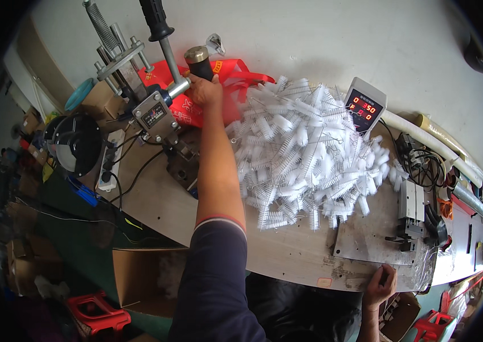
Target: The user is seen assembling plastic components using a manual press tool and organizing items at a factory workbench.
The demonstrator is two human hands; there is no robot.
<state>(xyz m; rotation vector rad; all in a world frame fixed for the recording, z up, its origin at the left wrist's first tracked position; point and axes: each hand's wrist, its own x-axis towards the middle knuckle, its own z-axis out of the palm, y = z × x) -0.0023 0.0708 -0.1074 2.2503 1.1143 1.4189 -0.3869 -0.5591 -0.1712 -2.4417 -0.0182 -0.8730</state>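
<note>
My left arm stretches forward across the table. My left hand (204, 89) is wrapped round the lower part of a dark thermos cup (198, 64) with a metal-coloured lid, beside a red bag (187, 110) at the wall. Right of that forearm lies a big heap of white bristle brushes (304, 154) with twisted wire stems. Down at the table's front edge rests my right hand (381, 285), its fingers curled in and nothing visible in them. Nearest to it is a flat metal plate (372, 245) on the tabletop.
Left of my arm stands a hand-lever press (153, 114) with a black-handled lever (156, 23) rising high. A counter box with a red lit display (365, 106) stands behind the heap. A metal slide fixture (411, 211) sits at right. Below the table is an open cardboard box (139, 282).
</note>
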